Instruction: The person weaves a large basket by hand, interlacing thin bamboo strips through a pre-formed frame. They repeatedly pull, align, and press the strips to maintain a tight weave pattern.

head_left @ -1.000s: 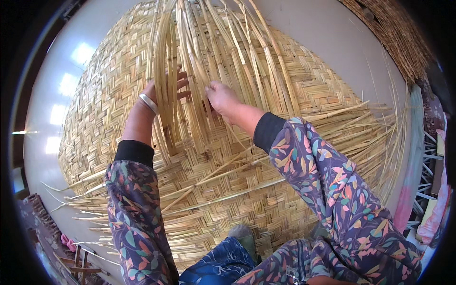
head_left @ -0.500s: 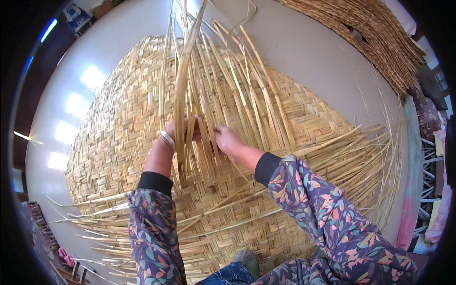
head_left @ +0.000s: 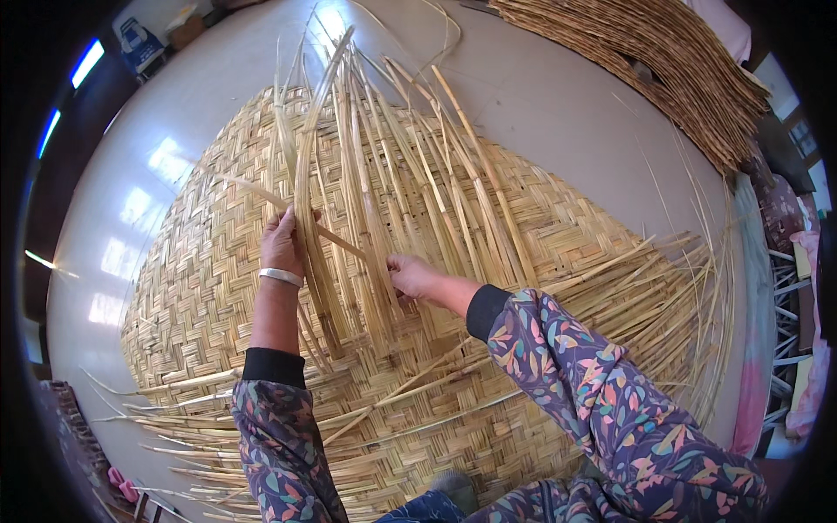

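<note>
A large woven reed mat (head_left: pixel 205 288) in a herringbone pattern lies beneath both arms. From its middle, a bundle of long split reed strips (head_left: pixel 353 174) rises and leans away from me. My left hand (head_left: pixel 283 244), with a silver bangle at the wrist, is closed on a pale flat reed strip (head_left: pixel 340 242) that slants across the raised bundle. Some upright strips pass against its fingers. My right hand (head_left: pixel 414 277) has its fingers closed at the right side of the raised strips; its fingertips are partly hidden, and which strips they grip is hard to see.
Loose reed ends (head_left: pixel 645 296) fan out at the right, and more ends (head_left: pixel 192 449) stick out at the lower left. A brown stack of long woven pieces (head_left: pixel 654 70) lies at the far right. My shoe (head_left: pixel 453 488) rests on the mat. A blue chair (head_left: pixel 139 44) stands far left.
My left hand has moved left, out from among the raised strips, and a pale strip now shows slanting across them. My right hand has shifted slightly down. Some raised strips lean further left.
</note>
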`<state>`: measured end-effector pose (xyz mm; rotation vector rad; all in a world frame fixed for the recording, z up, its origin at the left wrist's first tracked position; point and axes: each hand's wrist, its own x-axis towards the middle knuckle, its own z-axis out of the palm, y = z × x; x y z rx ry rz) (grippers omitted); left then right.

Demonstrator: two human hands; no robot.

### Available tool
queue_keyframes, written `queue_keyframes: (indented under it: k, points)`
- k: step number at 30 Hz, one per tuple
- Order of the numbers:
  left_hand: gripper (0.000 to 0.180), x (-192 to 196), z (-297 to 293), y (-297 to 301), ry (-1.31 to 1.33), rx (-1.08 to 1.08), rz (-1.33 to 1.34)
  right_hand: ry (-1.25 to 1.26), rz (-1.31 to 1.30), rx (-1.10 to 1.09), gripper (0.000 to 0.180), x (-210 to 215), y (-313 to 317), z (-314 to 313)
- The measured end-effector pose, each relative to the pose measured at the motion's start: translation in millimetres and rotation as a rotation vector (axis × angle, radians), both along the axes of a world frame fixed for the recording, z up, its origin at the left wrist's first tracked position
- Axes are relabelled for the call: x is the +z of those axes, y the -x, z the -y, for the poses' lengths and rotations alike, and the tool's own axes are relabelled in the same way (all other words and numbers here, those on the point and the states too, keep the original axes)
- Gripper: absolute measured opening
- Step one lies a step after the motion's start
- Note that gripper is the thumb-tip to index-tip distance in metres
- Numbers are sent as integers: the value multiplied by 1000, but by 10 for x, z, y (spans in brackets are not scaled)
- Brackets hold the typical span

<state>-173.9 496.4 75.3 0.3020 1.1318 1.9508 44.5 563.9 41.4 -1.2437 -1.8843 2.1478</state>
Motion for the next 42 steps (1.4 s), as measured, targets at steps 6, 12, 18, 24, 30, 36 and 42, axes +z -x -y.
queue_keyframes:
  k: [6, 12, 18, 24, 30, 36, 42]
  points:
    - [11, 7, 285, -23, 222, 142, -278, -389, 143, 167, 15, 265, -40, -17]
    - [10, -384, 1033, 184, 322, 396, -86, -691, 257, 489, 20, 122, -75, -175]
    - [10, -1020, 1716, 439, 506, 619, 194, -821, 433, 690, 26, 98, -320, -318]
    - [8, -1248, 2273, 927, 578, 595, 371, -880, 274, 740, 29, -31, -268, -308]
    - [8, -887, 2002, 909, 696, 863, 274, -797, 299, 625, 26, -16, -473, -444]
    - [10, -888, 2527, 1359, 741, 861, 341, -638, 279, 538, 25, 40, -473, -379]
    - [16, -780, 2641, 1634, 743, 957, 307, -558, 275, 483, 20, 16, -583, -462]
